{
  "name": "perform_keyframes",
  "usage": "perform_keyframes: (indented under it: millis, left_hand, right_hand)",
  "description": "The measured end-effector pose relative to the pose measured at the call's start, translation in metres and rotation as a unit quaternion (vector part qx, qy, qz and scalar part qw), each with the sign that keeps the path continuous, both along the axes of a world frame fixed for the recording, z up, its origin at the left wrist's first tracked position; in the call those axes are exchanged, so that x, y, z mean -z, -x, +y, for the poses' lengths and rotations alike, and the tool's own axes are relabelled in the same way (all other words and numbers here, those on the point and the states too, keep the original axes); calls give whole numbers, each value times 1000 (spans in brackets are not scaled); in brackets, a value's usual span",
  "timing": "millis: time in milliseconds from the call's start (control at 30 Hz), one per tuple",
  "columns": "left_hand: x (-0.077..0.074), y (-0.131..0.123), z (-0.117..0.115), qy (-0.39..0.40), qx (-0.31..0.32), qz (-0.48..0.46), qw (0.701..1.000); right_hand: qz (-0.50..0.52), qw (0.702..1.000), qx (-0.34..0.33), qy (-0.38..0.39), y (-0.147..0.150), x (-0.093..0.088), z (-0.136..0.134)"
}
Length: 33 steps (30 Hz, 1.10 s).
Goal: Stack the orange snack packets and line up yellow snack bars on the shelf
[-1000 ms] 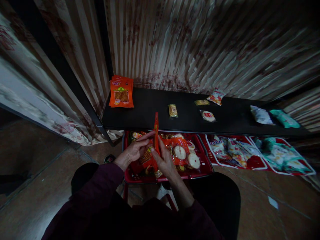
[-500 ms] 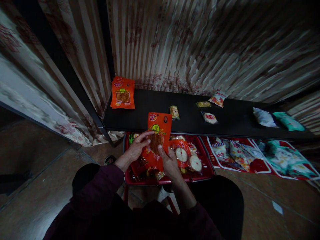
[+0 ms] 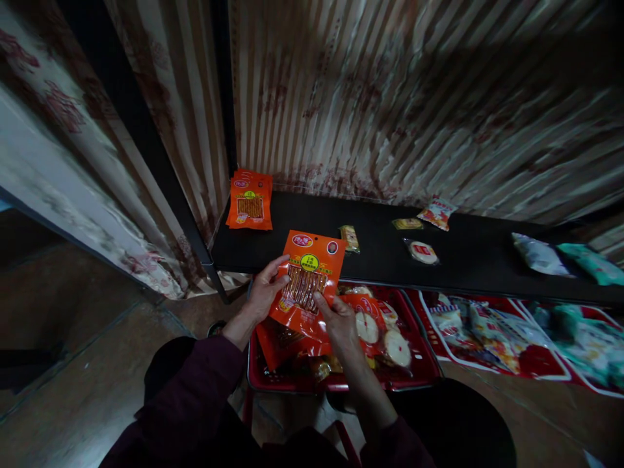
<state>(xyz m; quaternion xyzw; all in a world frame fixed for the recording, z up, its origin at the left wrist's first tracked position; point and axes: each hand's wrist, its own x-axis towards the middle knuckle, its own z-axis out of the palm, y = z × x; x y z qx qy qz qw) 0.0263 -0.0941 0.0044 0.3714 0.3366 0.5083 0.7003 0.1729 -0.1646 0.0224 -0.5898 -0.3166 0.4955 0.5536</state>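
An orange snack packet (image 3: 310,281) with a clear window showing brown strips is held between both hands, tilted up over a red basket (image 3: 429,344). My left hand (image 3: 264,292) is closed on its left edge, thumb on the front. On the lower right edge, my right hand (image 3: 341,325) grips it with the thumb pressed near the window. Under the hands, the basket holds more orange packets and round white wrapped cakes (image 3: 366,327). A stack of like orange packets (image 3: 250,203) lies at the left end of the black shelf (image 3: 312,211).
Along the shelf lie small yellow-wrapped snacks (image 3: 350,238), a round wrapped cake (image 3: 422,251), a red-and-white bag (image 3: 437,213), a pale bag (image 3: 539,253) and a green bag (image 3: 592,262). Further filled baskets (image 3: 494,338) stand at right. A dark post (image 3: 146,143) rises at left before striped curtains.
The held orange packet has turned, its top now leaning right and its window catching more light. The whole view has shifted, with shelf and baskets lower and further right.
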Motion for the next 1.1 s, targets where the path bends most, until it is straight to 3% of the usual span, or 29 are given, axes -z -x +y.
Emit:
perform_keyframes:
  millis: [133, 300, 500, 667, 1100]
  left_hand:
    - [-6, 2, 6, 39, -11, -50, 998]
    - [-9, 7, 26, 24, -36, -6, 999]
    - [-19, 14, 49, 11, -44, 20, 999]
    - [-26, 20, 61, -1, -31, -4, 999]
    - [-27, 37, 90, -15, -99, -30, 995]
  right_hand:
    - [-56, 998, -20, -13, -3, 2, 13]
    - [-134, 989, -51, -43, -6, 7, 35]
    - [-139, 982, -100, -82, -2, -7, 64]
    - [-145, 980, -104, -93, 1, -9, 87]
    - [-208, 968, -95, -100, 8, -3, 158]
